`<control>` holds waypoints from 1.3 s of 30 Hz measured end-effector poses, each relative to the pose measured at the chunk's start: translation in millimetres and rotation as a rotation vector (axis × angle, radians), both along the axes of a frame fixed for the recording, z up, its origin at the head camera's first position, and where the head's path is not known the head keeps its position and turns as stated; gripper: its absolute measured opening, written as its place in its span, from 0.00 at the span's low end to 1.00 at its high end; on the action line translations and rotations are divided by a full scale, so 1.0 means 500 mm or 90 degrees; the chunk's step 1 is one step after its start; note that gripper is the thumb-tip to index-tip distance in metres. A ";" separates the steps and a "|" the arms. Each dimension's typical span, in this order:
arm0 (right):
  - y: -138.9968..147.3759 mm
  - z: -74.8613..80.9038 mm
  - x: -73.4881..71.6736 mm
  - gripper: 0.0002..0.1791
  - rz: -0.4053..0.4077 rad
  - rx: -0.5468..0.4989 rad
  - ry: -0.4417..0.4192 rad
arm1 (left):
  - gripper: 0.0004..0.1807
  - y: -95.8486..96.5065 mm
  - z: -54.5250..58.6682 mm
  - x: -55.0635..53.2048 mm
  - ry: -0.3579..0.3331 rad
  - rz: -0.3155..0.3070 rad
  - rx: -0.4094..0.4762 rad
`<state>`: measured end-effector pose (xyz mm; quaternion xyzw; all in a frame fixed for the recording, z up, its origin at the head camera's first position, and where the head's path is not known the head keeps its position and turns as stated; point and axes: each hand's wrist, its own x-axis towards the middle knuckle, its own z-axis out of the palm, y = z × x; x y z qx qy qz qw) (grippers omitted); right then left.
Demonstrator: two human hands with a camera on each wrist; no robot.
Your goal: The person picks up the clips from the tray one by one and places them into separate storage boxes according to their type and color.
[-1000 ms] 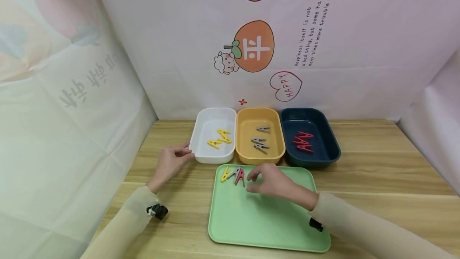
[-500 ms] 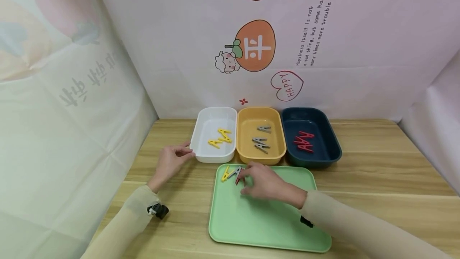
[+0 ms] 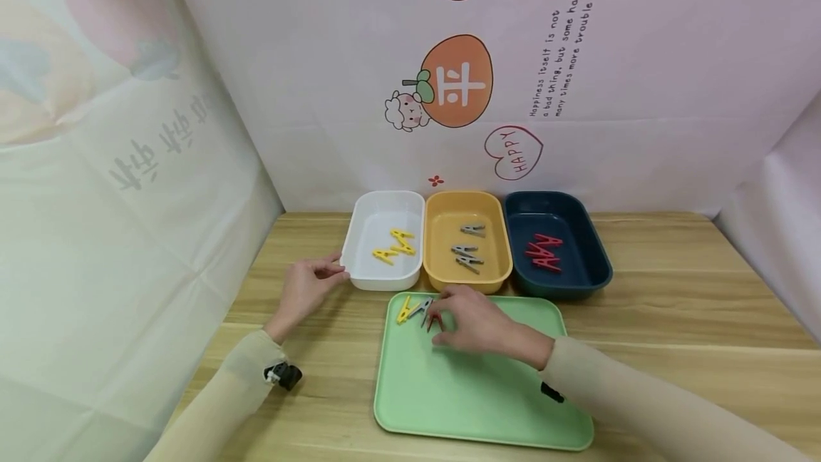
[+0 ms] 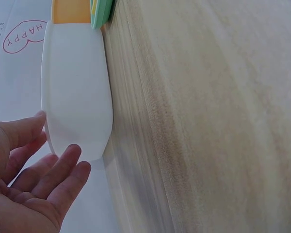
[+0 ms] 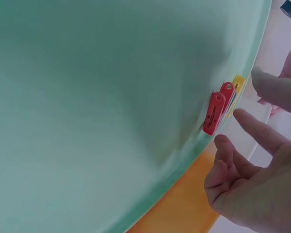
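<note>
My left hand (image 3: 306, 292) is at the near left corner of the white bin (image 3: 378, 284), thumb and fingertips at its rim, fingers loosely bent. Several yellow clothespins (image 3: 393, 254) lie in this bin. My right hand (image 3: 474, 319) is over the top left of the green tray (image 3: 481, 405). Its thumb and fingers are parted around a red clothespin (image 5: 214, 114), which stands on the tray and is partly covered in the head view. In the right wrist view, a gap shows between fingertips and clothespin. Beside it are a grey clothespin (image 3: 421, 307) and a yellow clothespin (image 3: 405, 310).
A yellow-orange bin (image 3: 467, 284) holding grey clothespins (image 3: 467, 252) and a dark blue bin (image 3: 571, 289) holding red clothespins (image 3: 544, 254) stand beside the white one. The bins are in a row behind the tray, on a wooden table (image 3: 673, 305) backed by a printed cloth (image 3: 359, 155).
My right hand has moved left over the tray, its fingers coming around the red clothespin, which has shifted slightly. The left hand has stayed at the white bin.
</note>
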<state>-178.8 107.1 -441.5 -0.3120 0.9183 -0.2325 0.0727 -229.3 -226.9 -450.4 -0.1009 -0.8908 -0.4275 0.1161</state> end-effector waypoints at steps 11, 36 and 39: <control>0.022 -0.004 0.010 0.11 0.013 0.018 -0.013 | 0.06 0.001 -0.002 -0.003 0.001 -0.003 0.015; 0.081 -0.013 0.021 0.13 -0.150 -0.039 -0.075 | 0.06 -0.002 -0.003 -0.002 -0.007 -0.006 0.021; 0.095 -0.012 0.028 0.14 -0.145 -0.034 -0.070 | 0.07 0.000 -0.002 -0.001 -0.007 -0.010 0.028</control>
